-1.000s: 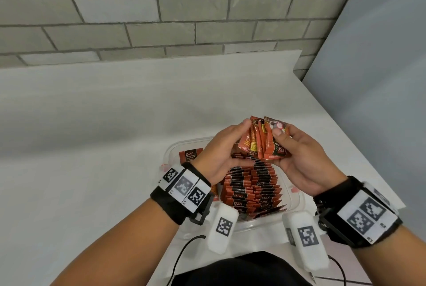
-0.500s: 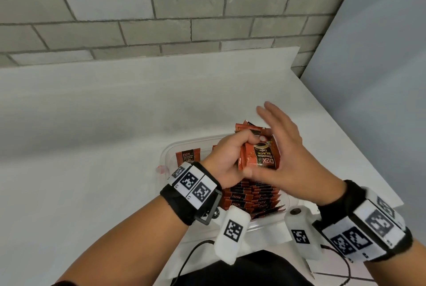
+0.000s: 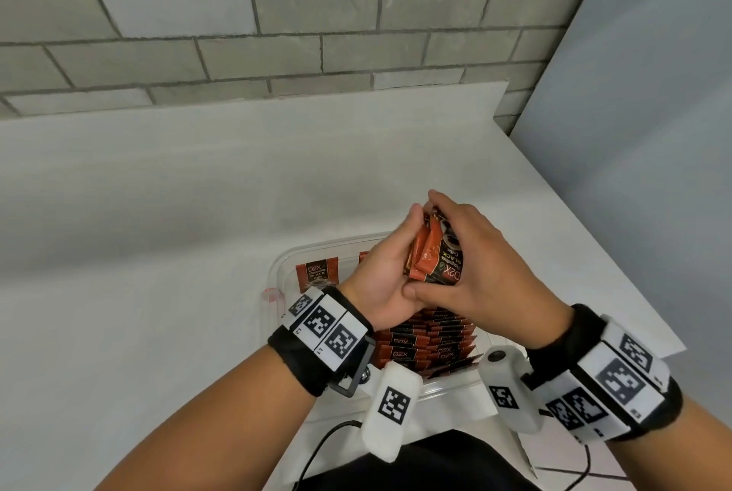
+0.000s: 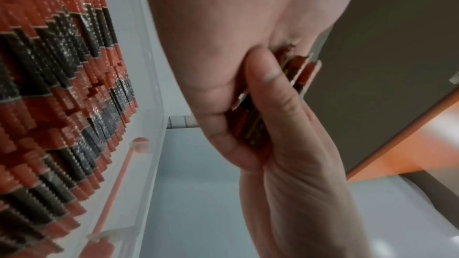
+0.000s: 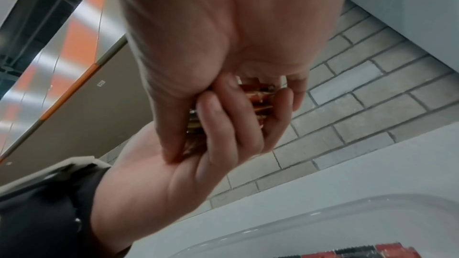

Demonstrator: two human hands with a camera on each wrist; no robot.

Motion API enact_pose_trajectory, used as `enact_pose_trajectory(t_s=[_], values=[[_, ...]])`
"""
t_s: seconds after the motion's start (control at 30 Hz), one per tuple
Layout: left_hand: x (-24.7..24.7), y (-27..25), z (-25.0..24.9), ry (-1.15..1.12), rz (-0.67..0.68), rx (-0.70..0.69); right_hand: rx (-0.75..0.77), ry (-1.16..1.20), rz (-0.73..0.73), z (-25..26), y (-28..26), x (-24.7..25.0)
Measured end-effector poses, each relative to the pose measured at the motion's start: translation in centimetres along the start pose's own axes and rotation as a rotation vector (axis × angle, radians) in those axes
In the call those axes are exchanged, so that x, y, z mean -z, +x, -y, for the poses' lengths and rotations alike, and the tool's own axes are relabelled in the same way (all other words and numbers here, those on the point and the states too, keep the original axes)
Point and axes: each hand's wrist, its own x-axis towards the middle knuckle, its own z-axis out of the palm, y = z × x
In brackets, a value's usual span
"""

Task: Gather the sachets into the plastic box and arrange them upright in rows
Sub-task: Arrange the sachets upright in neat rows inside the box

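Note:
A bundle of orange-and-black sachets (image 3: 433, 259) is squeezed between both hands above the clear plastic box (image 3: 277, 268). My left hand (image 3: 386, 272) cups the bundle from the left. My right hand (image 3: 479, 253) wraps over its top and right face, with the thumb under its lower edge. In the right wrist view the bundle (image 5: 258, 93) shows only as edges between the right hand (image 5: 223, 36) and the left hand (image 5: 223, 125). Rows of upright sachets (image 3: 427, 344) fill the near part of the box, and they show again in the left wrist view (image 4: 62, 85).
One sachet (image 3: 317, 274) stands alone against the box's far left wall. The box sits near the front edge of a white tabletop (image 3: 158, 233). A grey brick wall (image 3: 277, 15) stands behind it, and the table's right edge (image 3: 594, 237) drops off beside a grey panel.
One second ago both hands held the bundle fanned out. Half a second ago my right hand was flat with straight fingers beside it. Now it wraps around the bundle again, pressed tight.

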Motion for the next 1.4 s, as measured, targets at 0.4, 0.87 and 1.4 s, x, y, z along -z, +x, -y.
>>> enact_pose_trajectory(t_s=[0.4,0.87,1.4], values=[[1.4,0.4,-0.2,0.11,0.001,-0.059,0.041,-0.041,0.03,-0.3,-0.1,-0.7],[2.0,-0.3,-0.7,-0.032,0.059,-0.257,-0.432,1.005,-0.186,-0.5,0.2,-0.2],[3.1,-1.8,-2.9,0.141,-0.131,-0.314,-0.405,1.009,-0.129,-1.1,-1.0,0.4]])
